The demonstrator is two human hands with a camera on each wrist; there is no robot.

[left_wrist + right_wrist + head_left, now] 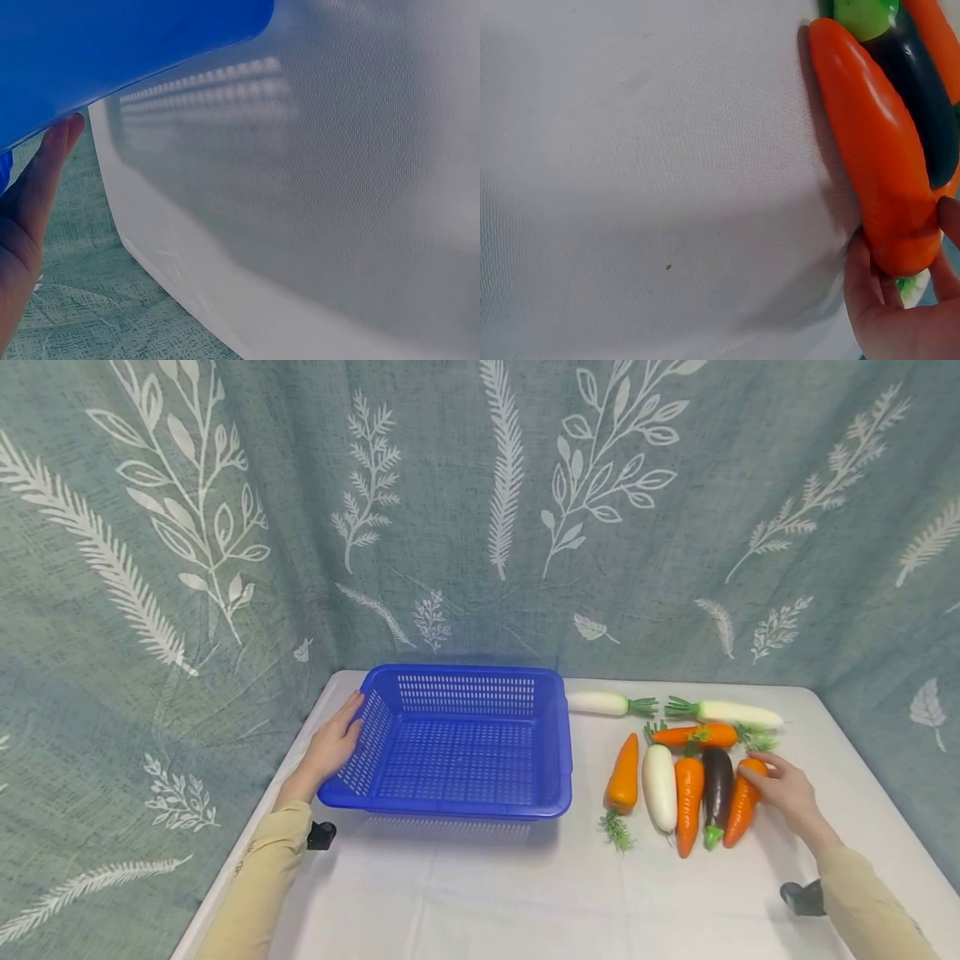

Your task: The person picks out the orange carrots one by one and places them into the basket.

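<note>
My left hand (333, 747) rests against the left side of a blue plastic basket (558, 760), its fingers fairly straight at the rim. In the left wrist view, fingers (54, 154) touch the basket's edge (135, 52) from below. On the right, my right hand (791, 793) grips the thick top end of an orange carrot (742, 810). Thumb and fingers lie on opposite sides of that carrot (877, 150) in the right wrist view. The carrot lies on the table, close beside a dark eggplant (718, 789) with a green stem end.
Left of the eggplant lie another carrot (688, 802), a white radish (660, 785) and a carrot with its leaves toward me (624, 777). Behind lie a sideways carrot (697, 736) and two white radishes (596, 702) (742, 714). A white cloth (480, 893) covers the table; a patterned curtain (450, 510) hangs behind.
</note>
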